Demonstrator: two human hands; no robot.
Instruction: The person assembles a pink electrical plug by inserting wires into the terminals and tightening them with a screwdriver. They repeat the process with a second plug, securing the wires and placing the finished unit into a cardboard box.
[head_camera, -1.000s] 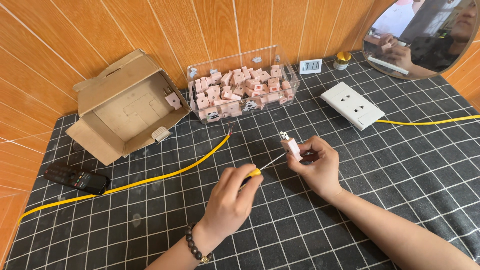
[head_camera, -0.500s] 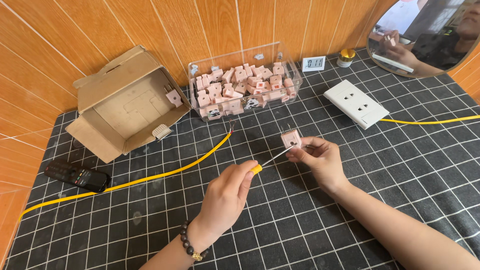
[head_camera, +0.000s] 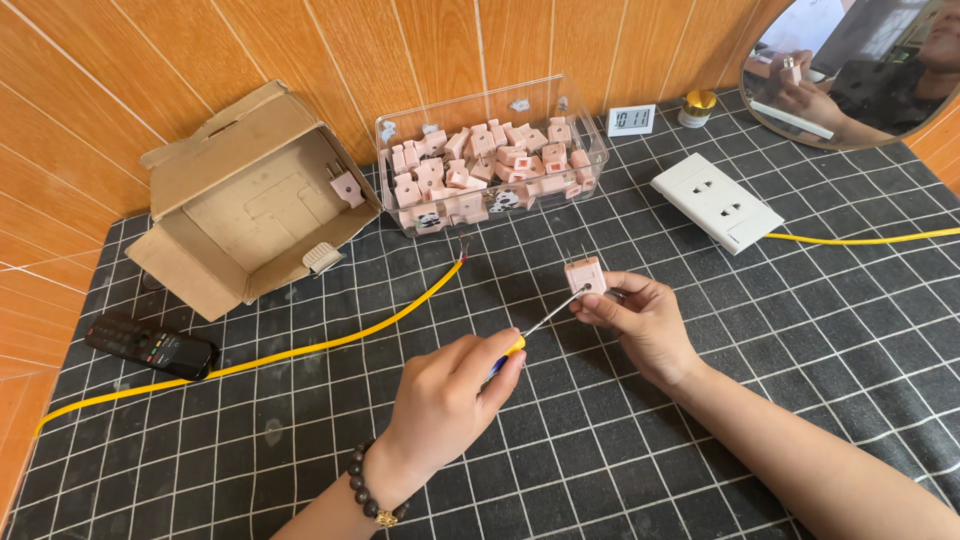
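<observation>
Two hands are busy over the worktop (head_camera: 700, 420), which has a black cover with white squares on it. Only the head view shows this moment. In it, the right hand (head_camera: 640, 325) pinches a small pink plug block (head_camera: 585, 275) between thumb and fingers, held up a little above the worktop with its two thin metal pins pointing up. The left hand (head_camera: 450, 400) is wrapped tight around the yellow and blue handle of a little screwdriver (head_camera: 535, 325), and the thin metal tip touches the side of the pink block. The block looks light, hard and smooth, like plastic, so it could slip or spin if it is held loosely. I think the best place to hold it is on its flat sides, the way the fingers do now, and away from the pins, which look thin and could bend. The screwdriver looks stiff and light, and its fat handle is the safe part to grab. Behind the hands sits a clear box (head_camera: 490, 160) full of more pink blocks. Near it are an open cardboard box (head_camera: 245, 200), a yellow cable (head_camera: 330, 345), a white socket plate (head_camera: 717, 202), a black remote (head_camera: 150, 345) and a round mirror (head_camera: 850, 70).
</observation>
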